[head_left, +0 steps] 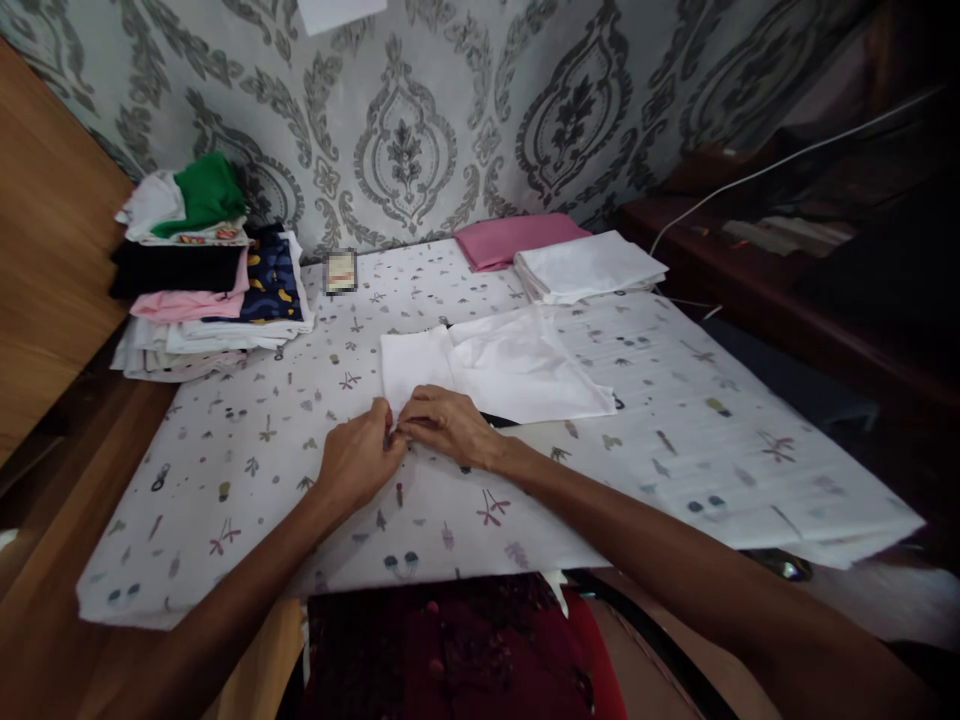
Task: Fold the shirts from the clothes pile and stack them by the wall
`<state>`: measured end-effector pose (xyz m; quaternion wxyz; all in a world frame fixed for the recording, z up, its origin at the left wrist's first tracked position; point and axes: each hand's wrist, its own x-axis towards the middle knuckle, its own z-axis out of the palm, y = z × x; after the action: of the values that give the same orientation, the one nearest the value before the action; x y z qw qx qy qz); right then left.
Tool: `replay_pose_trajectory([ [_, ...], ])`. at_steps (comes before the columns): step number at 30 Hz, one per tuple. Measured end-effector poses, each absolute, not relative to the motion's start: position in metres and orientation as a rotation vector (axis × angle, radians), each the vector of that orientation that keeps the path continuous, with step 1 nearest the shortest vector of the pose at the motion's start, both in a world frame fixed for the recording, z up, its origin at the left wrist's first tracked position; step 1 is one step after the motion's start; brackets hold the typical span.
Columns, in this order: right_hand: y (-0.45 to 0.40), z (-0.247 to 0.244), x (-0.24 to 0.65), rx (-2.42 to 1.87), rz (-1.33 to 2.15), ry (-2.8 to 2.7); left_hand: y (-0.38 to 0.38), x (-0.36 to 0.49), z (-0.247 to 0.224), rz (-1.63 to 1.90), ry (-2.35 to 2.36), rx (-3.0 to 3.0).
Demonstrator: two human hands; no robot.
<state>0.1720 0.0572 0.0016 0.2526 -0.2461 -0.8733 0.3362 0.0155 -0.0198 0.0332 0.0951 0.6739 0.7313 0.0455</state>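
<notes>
A white garment [517,365], partly folded, lies flat on the printed cloth [465,520] covering the table, with bits of black showing at its edges. My left hand [360,450] is at its near left corner, thumb and fingers pinched together on the fabric edge. Close beside it, almost touching, my right hand [446,425] has its fingers bent down and closed at the same corner, the palm over the near edge. The fingertips of both hands partly hide that corner.
Folded clothes are stacked in a pile [187,265] at the back left. A small card [340,271] stands near the wall. Folded pink cloth [517,240] and white cloth [589,266] lie at the back right. A white cable [787,165] runs at the right.
</notes>
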Motion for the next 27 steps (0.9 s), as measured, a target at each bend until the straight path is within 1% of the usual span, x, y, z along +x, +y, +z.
replay_pose_trajectory([
  [3,0.058,0.003,0.173,-0.678,0.936,-2.386,-0.02,0.018,0.03,0.103,2.166,1.98],
  [8,0.059,0.003,0.173,-0.676,0.988,-2.347,-0.023,0.018,0.031,0.174,2.136,1.889],
  [18,0.062,-0.004,0.171,-0.659,1.046,-2.276,-0.034,0.007,0.029,0.58,1.936,1.785],
  [27,0.059,0.001,0.172,-0.668,0.928,-2.398,-0.034,0.005,0.024,0.605,1.982,1.888],
])
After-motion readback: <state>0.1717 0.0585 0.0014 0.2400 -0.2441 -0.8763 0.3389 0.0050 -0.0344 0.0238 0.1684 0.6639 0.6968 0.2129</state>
